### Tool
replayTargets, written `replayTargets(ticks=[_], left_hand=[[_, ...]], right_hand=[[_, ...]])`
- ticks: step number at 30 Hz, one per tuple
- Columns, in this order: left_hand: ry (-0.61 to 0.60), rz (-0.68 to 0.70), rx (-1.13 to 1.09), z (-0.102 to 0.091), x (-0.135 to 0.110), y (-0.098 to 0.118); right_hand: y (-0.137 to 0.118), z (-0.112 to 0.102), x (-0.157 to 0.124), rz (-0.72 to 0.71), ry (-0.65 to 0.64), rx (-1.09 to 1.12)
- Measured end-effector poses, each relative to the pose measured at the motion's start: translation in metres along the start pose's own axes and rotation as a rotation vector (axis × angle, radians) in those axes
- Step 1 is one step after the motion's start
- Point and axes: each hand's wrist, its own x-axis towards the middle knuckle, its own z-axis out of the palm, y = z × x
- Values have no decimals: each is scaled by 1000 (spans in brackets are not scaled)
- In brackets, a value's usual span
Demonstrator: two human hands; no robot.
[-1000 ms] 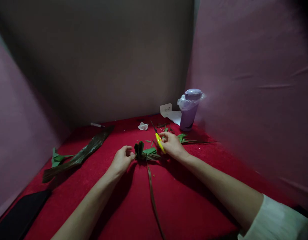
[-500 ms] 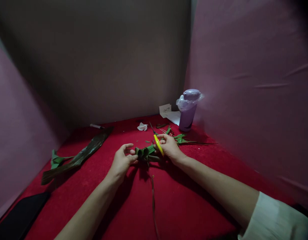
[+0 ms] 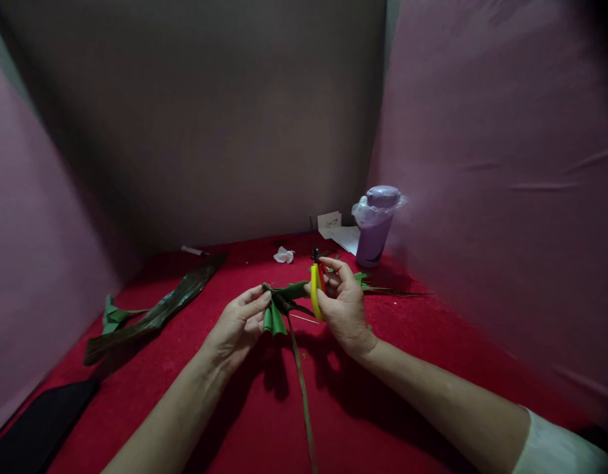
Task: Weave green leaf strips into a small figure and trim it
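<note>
My left hand (image 3: 242, 322) pinches the left end of a folded green leaf piece (image 3: 277, 316), raised a little above the red cloth. A long brown strip (image 3: 301, 382) hangs from the leaf piece toward the near edge. My right hand (image 3: 348, 306) is closed on scissors (image 3: 316, 293) with yellow and red handles, their dark blades pointing away from me. The leaf piece's right end reaches up to the scissor handles. A thin pale stick (image 3: 304, 318) shows just below it.
A purple tumbler (image 3: 373, 243) wrapped in plastic stands at the back right, beside white papers (image 3: 344, 237). Crumpled tissue (image 3: 283, 255) lies at the back. A long dark leaf (image 3: 160, 309), a green leaf scrap (image 3: 114, 315), a pen (image 3: 193, 250) and a black flat object (image 3: 42, 421) are on the left.
The leaf piece has been lifted and turned, so its folds now hang downward. My right hand has moved slightly right, with the scissors turned more upright.
</note>
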Motion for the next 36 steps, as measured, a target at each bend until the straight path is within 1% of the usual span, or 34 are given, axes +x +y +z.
replayTargets(ticks=[4,8,10,12,15,17,20,23,26,31,36], left_hand=[[40,18,2,-3,-1,7],[69,45,24,-11,-2,26],[82,58,47,-16,-5,35],[90,67,85,-22,-8,42],[95,85,115,-32,-12,45],[101,91,113,-38,-14,44],[115,88,123,-45,-18,43],[131,82,122,-46,-22,43],[147,92,115,-47,-24,44],[150,100,121,-53,-21,46],[115,175,123,-56,-23,49]], right_hand=[[-13,1,-3,58,-68,65],[-24,-7,-4,125,-127,37],[-27,-13,-6,187,-240,17],[-30,-17,-7,303,-380,49],[-36,-20,-9,457,-525,81],[-42,-18,-9,501,-605,96],[-48,-12,-8,503,-701,138],[-44,-6,-8,487,-677,136],[-30,-4,-8,461,-640,137],[-10,-12,-14,457,-676,256],[-3,-19,-22,542,-738,326]])
